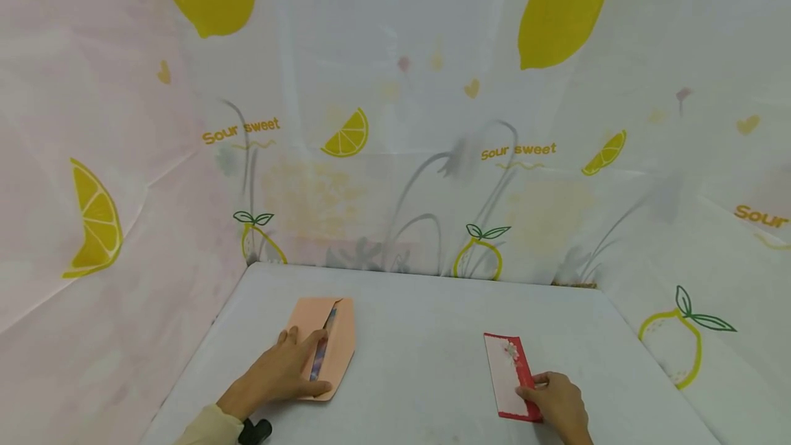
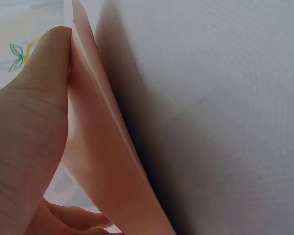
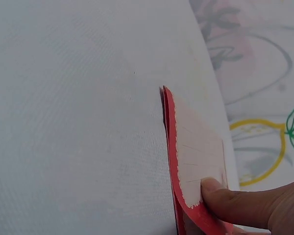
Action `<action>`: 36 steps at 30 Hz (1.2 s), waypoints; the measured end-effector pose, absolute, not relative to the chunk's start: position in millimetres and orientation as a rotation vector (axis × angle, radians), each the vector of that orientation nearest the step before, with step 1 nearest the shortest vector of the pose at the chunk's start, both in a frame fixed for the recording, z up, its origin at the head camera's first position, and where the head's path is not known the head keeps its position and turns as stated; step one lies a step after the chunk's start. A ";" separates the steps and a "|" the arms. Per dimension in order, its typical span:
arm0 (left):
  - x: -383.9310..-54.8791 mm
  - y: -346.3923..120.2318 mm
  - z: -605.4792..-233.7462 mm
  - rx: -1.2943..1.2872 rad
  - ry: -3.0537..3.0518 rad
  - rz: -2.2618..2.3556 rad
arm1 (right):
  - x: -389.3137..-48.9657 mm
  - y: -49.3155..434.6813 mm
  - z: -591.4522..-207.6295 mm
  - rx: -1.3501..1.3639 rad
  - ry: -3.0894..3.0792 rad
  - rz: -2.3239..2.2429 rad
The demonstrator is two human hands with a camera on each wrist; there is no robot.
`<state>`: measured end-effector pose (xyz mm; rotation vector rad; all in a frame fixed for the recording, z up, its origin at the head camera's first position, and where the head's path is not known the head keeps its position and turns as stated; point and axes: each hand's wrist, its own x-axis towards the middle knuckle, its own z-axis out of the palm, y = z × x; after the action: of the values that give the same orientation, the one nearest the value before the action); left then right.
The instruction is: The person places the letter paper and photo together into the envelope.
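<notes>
In the head view my left hand (image 1: 272, 373) lies spread across a peach envelope (image 1: 342, 342) on the left of the table. Its thumb is at the lower edge, and a fingertip touches beside the slit, where a blue-purple patterned piece (image 1: 320, 356) shows. The left wrist view has the thumb against the envelope's face (image 2: 103, 156), with shadow along its edge. On the right, my right hand (image 1: 559, 400) pinches the right edge of a red and white folded greeting card (image 1: 503, 373) bearing a flower decoration. The thumb (image 3: 235, 200) is on top; the fingers beneath are mostly hidden.
A white table (image 1: 420, 362) carries both paper things, set well apart. Lemon-printed sheeting (image 1: 395, 177) hangs behind the table and along both sides. A dark band (image 1: 255, 431) is at the left wrist, below a pale sleeve (image 1: 210, 428).
</notes>
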<state>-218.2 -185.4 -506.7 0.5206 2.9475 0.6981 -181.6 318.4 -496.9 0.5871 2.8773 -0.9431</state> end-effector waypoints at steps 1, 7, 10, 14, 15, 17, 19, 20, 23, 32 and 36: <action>-217.8 -185.7 -506.9 0.517 2.945 0.702 | -181.5 318.1 -496.5 0.589 2.878 -0.941; -216.3 -187.4 -507.6 0.518 2.939 0.713 | -181.5 318.2 -494.5 0.583 2.866 -0.903; -215.7 -187.8 -507.0 0.518 2.943 0.713 | -183.6 317.7 -493.1 0.577 2.863 -0.839; -215.7 -187.8 -506.6 0.522 2.953 0.709 | -186.4 317.6 -490.9 0.553 2.850 -0.754; -215.9 -187.8 -506.8 0.525 2.955 0.709 | -186.5 318.2 -490.8 0.540 2.843 -0.745; -216.4 -187.7 -507.6 0.528 2.957 0.703 | -186.4 319.2 -490.8 0.527 2.826 -0.745; -216.8 -187.7 -508.6 0.527 2.956 0.699 | -186.1 320.3 -491.9 0.527 2.809 -0.782; -217.3 -187.5 -508.9 0.529 2.955 0.697 | -185.8 320.8 -492.6 0.529 2.807 -0.815; -217.7 -187.2 -509.0 0.526 2.947 0.699 | -185.7 322.1 -495.6 0.547 2.799 -0.951; -217.9 -186.8 -509.5 0.542 2.962 0.694 | -186.5 327.7 -498.4 0.537 2.675 -1.257; -217.9 -187.0 -510.4 0.548 2.959 0.696 | -188.6 328.5 -496.7 0.552 2.596 -1.329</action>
<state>-217.9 -187.0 -510.4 0.5480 2.9590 0.6957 -188.6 328.5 -496.7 0.5523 2.5958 -1.3286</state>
